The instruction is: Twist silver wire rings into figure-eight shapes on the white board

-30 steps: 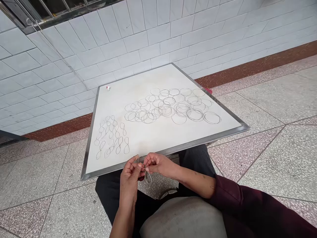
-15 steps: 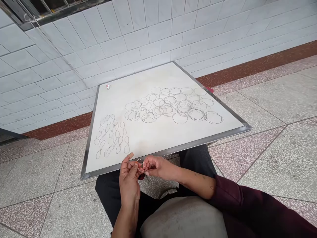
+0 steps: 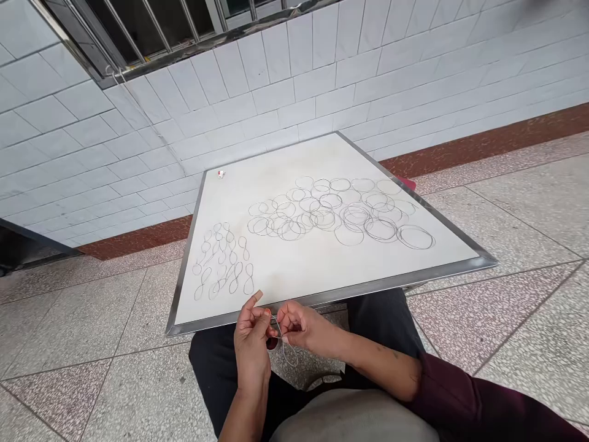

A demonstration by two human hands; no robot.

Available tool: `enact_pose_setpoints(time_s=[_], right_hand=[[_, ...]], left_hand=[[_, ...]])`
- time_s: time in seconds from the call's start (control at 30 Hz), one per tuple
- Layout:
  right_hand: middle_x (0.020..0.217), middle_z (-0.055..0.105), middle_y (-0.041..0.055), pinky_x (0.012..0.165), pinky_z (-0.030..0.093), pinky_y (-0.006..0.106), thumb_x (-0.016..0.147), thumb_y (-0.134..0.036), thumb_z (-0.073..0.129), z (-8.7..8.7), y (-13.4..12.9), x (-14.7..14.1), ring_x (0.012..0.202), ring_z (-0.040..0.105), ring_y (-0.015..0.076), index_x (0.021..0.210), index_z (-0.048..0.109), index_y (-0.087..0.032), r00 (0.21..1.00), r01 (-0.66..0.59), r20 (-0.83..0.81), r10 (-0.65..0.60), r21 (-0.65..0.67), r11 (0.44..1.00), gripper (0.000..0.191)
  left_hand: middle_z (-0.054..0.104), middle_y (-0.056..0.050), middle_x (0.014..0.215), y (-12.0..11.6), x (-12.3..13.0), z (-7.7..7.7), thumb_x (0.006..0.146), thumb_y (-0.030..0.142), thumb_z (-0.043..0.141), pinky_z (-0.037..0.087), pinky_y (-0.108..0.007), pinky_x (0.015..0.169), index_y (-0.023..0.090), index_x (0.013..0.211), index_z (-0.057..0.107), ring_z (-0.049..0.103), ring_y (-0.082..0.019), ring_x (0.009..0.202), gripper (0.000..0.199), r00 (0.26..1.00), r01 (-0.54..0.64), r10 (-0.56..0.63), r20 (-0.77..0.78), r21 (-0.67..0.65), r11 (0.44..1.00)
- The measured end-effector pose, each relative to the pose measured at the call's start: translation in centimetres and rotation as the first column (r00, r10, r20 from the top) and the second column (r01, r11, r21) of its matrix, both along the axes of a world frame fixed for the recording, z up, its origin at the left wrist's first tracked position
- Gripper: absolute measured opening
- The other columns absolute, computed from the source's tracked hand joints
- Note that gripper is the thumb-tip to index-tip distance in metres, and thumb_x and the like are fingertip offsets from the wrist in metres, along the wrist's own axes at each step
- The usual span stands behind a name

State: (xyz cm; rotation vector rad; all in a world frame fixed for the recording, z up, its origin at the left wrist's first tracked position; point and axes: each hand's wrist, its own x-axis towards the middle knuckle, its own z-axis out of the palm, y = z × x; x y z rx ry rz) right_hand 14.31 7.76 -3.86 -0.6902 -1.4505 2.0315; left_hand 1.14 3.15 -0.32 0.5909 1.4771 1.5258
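I have the left hand [image 3: 252, 344] and right hand [image 3: 309, 330] pinching a figure-eight wire loop [image 3: 291, 365] near the white tabletop [image 3: 317, 270]'s front edge, one left finger [image 3: 251, 302] extended.

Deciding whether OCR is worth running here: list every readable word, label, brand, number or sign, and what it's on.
No readable text in view.
Small red-and-white item on the tabletop: too small to tell if printed.
Right forearm: dark marks, too small to make out.
Figure-eight loops: bent strands, not numerals.
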Motion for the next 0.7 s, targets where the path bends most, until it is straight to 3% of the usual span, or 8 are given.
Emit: enact_pose_setpoints(time_s=[0.17, 0.33, 0.43, 0.6, 0.7], right_hand=[[0.07, 0.055, -0.0048, 0.058, 0.041, 0.025, 0.071, -0.009, 0.061, -0.2, -0.4, -0.7, 0.061, 0.052, 0.0114, 0.09, 0.051, -0.021, 0.994, 0.074, 0.072, -0.083, 0.112, 0.991, 0.025], [0.067, 0.058, -0.006, 0.058, 0.042, 0.025, 0.067, -0.012, 0.065, -1.4, 1.5, -1.8, 0.059, 0.054, 0.0108, 0.091, 0.049, -0.021, 0.981, 0.156, 0.118, -0.154, -0.008, 0.988, 0.03], [0.065, 0.058, -0.0067, 0.058, 0.044, 0.025, 0.067, -0.012, 0.065, -1.5, 4.1, -2.8, 0.056, 0.055, 0.0111, 0.091, 0.047, -0.022, 0.955, 0.227, 0.201, -0.219, -0.014, 0.974, 0.031], [0.073, 0.065, -0.0022, 0.058, 0.044, 0.025, 0.071, -0.011, 0.065, -0.4, 9.9, -4.8, 0.065, 0.061, 0.0141, 0.091, 0.046, -0.022, 0.882, 0.268, 0.364, -0.299, 0.134, 0.954, 0.029], [0.075, 0.066, -0.0003, 0.061, 0.043, 0.025, 0.073, -0.012, 0.065, 0.6, 13.5, -5.8, 0.072, 0.062, 0.0159, 0.09, 0.048, -0.021, 0.85, 0.289, 0.401, -0.343, 0.189, 0.938, 0.026]], left_hand=[[0.054, 0.006, 0.074, 0.3, -0.3, -1.4, 0.077, 0.031, 0.073, 0.042, -0.02, 0.053, 0.021, 0.119, 0.064, 0.049, -0.005, 0.05, 0.045, 0.998, -0.05, 0.054, -0.046, 0.071, 0.996], [0.061, -0.001, 0.091, 1.2, -1.7, -1.3, 0.082, 0.04, 0.067, 0.052, -0.029, 0.073, 0.023, 0.126, 0.059, 0.061, -0.012, 0.073, 0.048, 0.983, -0.016, 0.033, -0.178, 0.101, 0.995], [0.063, -0.007, 0.106, 1.1, -2.6, -1.2, 0.082, 0.043, 0.067, 0.054, -0.032, 0.077, 0.022, 0.126, 0.059, 0.063, -0.017, 0.085, 0.05, 0.964, -0.054, 0.076, -0.256, 0.091, 0.994], [0.07, -0.011, 0.106, -0.2, -4.2, -1.9, 0.079, 0.044, 0.069, 0.054, -0.034, 0.073, 0.017, 0.111, 0.067, 0.066, -0.021, 0.086, 0.042, 0.944, -0.067, 0.074, -0.321, 0.031, 0.997], [0.07, -0.012, 0.111, -0.8, -6.4, -2.1, 0.078, 0.045, 0.068, 0.054, -0.035, 0.073, 0.017, 0.106, 0.069, 0.066, -0.024, 0.092, 0.039, 0.907, -0.15, 0.151, -0.393, 0.033, 0.988]])
